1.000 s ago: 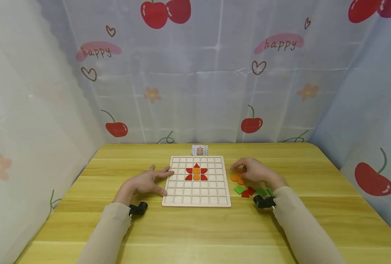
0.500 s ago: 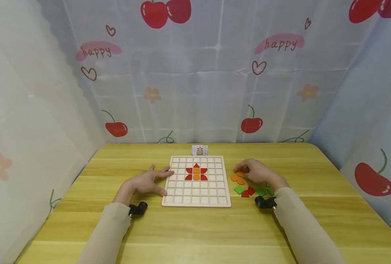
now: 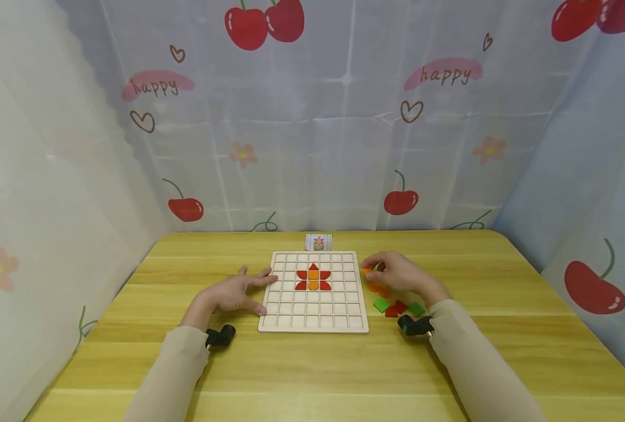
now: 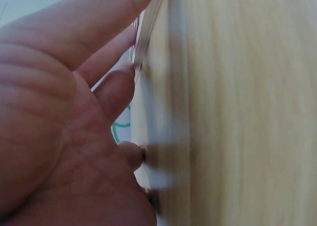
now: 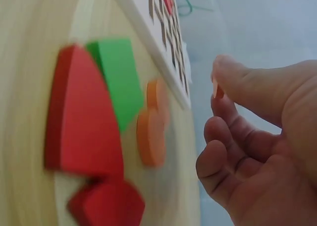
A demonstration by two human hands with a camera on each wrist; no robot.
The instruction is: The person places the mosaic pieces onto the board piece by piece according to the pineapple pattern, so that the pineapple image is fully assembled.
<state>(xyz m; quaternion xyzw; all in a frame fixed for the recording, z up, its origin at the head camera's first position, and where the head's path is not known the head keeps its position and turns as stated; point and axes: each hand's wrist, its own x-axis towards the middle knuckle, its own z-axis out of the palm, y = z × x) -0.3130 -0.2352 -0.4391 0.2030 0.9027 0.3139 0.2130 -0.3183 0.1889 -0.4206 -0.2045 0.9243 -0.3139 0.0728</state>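
A pale wooden grid board (image 3: 313, 322) lies on the table, with red and orange pieces (image 3: 313, 279) set into a flower-like shape in its upper middle. My left hand (image 3: 233, 293) rests at the board's left edge, fingers spread and fingertips on the rim. Just beyond the board's right side, my right hand (image 3: 399, 272) pinches an orange disc (image 5: 216, 89) between thumb and index finger; the fingers hide most of it. Under that hand lie two more orange discs (image 5: 151, 137), beside red pieces (image 5: 89, 117) and a green square (image 5: 119, 77).
Behind the board stands a small card (image 3: 318, 242) printed with a gridded figure. Another green piece (image 3: 416, 309) lies right of the red ones. The wooden table (image 3: 312, 375) ends at a patterned curtain (image 3: 312, 146) along the back.
My right hand has moved left toward the board and lifted an orange disc away from the group on the table. The left hand has stayed at the board's edge.
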